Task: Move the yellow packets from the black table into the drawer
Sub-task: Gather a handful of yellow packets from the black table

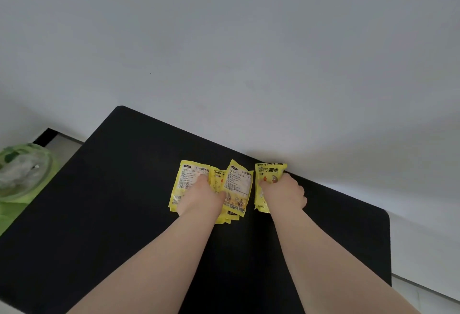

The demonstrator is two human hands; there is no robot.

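Observation:
Several yellow packets lie near the far edge of the black table (104, 214). My left hand (199, 196) rests on an overlapping pile: a left packet (183, 181), a small one partly covered (217, 176) and a tilted one (239, 186). My right hand (283, 194) is closed on a separate yellow packet (270, 173) close to the wall. I cannot tell whether the left hand grips a packet or only presses on the pile. No drawer is in view.
A white wall (249, 52) rises directly behind the table's far edge. A bin lined with a green bag (20, 176) stands off the table's left side. Pale floor (428, 251) shows to the right.

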